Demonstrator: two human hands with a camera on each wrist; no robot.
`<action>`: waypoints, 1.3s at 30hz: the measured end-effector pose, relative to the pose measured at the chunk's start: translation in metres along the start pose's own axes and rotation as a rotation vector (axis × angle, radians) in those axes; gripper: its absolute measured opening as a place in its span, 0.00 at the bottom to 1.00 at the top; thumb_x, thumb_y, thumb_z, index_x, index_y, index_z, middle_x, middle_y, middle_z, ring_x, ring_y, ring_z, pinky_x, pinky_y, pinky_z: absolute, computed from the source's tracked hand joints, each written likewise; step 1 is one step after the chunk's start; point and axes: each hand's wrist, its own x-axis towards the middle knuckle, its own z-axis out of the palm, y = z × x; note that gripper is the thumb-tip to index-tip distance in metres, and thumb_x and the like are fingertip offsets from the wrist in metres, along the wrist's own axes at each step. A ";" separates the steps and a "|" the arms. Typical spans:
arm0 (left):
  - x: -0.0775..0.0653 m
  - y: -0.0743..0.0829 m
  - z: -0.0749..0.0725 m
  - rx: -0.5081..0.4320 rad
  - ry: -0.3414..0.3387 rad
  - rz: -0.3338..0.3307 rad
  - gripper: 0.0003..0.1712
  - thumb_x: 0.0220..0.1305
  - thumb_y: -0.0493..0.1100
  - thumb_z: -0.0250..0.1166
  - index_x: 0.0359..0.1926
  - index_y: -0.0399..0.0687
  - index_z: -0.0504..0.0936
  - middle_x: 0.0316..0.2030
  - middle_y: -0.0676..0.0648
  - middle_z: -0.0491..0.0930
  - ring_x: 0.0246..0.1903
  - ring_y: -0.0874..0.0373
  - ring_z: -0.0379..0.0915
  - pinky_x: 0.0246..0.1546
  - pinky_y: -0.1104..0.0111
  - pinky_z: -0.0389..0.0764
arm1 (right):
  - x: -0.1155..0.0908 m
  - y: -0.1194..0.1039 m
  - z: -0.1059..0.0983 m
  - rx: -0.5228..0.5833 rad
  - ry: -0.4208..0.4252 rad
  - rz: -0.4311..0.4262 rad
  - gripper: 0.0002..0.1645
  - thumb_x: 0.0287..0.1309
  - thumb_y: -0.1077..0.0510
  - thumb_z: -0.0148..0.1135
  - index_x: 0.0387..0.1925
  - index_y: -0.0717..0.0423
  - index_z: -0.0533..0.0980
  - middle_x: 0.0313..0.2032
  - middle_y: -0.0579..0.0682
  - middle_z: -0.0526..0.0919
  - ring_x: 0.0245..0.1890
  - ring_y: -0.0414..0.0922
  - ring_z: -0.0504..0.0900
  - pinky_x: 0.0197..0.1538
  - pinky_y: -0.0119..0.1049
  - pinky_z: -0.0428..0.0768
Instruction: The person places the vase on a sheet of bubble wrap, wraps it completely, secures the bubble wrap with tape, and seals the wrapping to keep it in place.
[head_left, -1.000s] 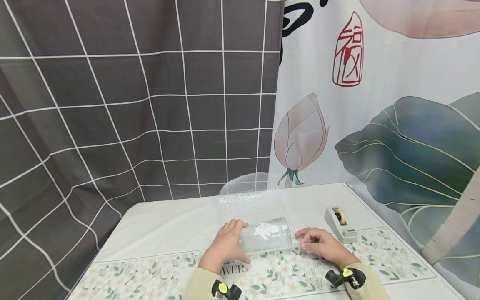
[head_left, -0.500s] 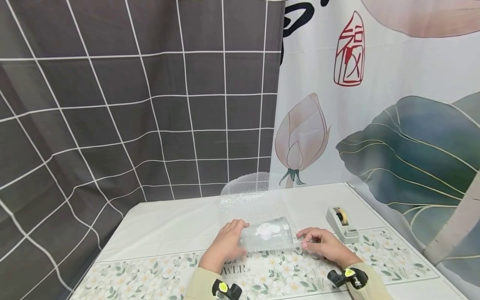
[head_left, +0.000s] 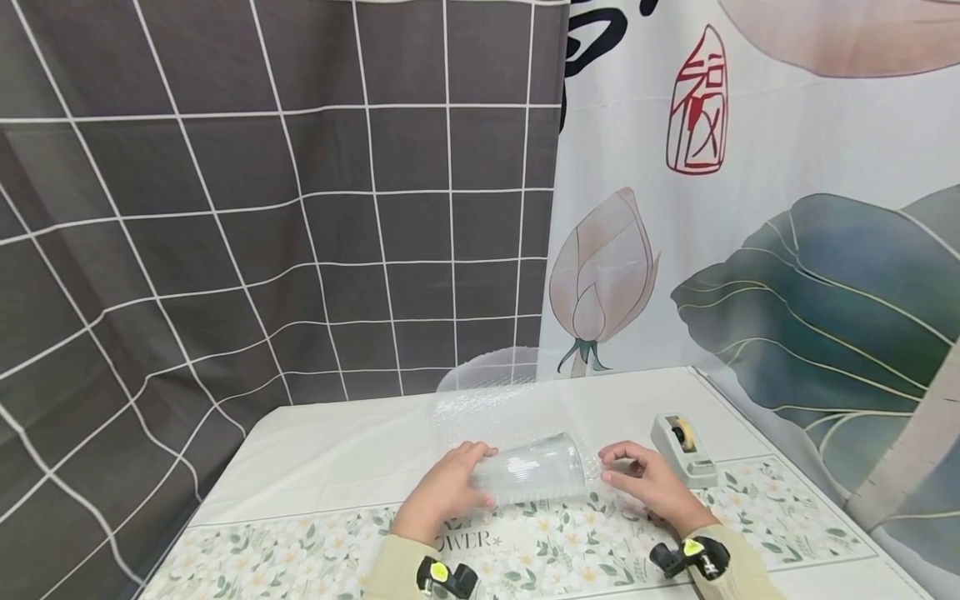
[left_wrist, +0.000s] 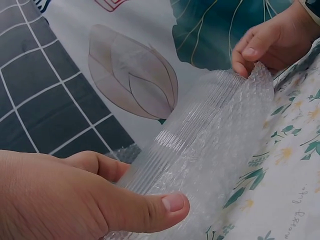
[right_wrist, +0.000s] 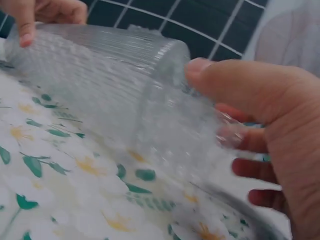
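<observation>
A clear ribbed glass vase (head_left: 532, 468) lies on its side on a sheet of bubble wrap (head_left: 495, 412), and part of the wrap comes up over its near side. My left hand (head_left: 442, 492) grips the vase's left end, thumb on the near side and fingers over the far side. In the left wrist view the left thumb (left_wrist: 172, 202) presses on the wrapped surface. At the vase's right end is my right hand (head_left: 648, 479), thumb and forefinger apart. In the right wrist view its fingers (right_wrist: 252, 140) touch the loose wrap that sticks out past the rim.
A white tape dispenser (head_left: 684, 450) with a yellow roll stands to the right of my right hand. A flower-printed runner (head_left: 300, 542) crosses the white table (head_left: 330, 450). The wrap's far end reaches the table's back edge, before a dark checked curtain (head_left: 397, 217).
My right thumb and forefinger have parted a little at the wrap's edge. The left hand and the vase's left end have shifted slightly left.
</observation>
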 end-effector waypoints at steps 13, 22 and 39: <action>-0.004 -0.007 -0.008 -0.160 -0.091 -0.046 0.37 0.56 0.51 0.74 0.67 0.52 0.75 0.64 0.41 0.75 0.63 0.40 0.71 0.64 0.44 0.71 | 0.024 -0.059 0.039 -0.437 0.025 -0.492 0.19 0.48 0.53 0.81 0.41 0.44 0.81 0.57 0.44 0.82 0.61 0.50 0.78 0.62 0.49 0.77; -0.008 -0.012 -0.013 -0.291 -0.163 -0.090 0.30 0.62 0.54 0.69 0.64 0.54 0.77 0.59 0.40 0.79 0.60 0.37 0.73 0.60 0.36 0.71 | 0.032 -0.082 0.061 -0.570 -0.017 -0.333 0.19 0.50 0.46 0.78 0.43 0.43 0.83 0.55 0.47 0.84 0.60 0.51 0.79 0.65 0.52 0.76; -0.008 -0.001 -0.021 -0.228 -0.136 -0.147 0.29 0.64 0.52 0.68 0.62 0.45 0.79 0.57 0.35 0.80 0.57 0.34 0.75 0.58 0.36 0.73 | 0.037 -0.084 0.069 -0.543 -0.009 -0.219 0.11 0.55 0.48 0.75 0.38 0.43 0.83 0.52 0.46 0.86 0.58 0.50 0.81 0.63 0.51 0.77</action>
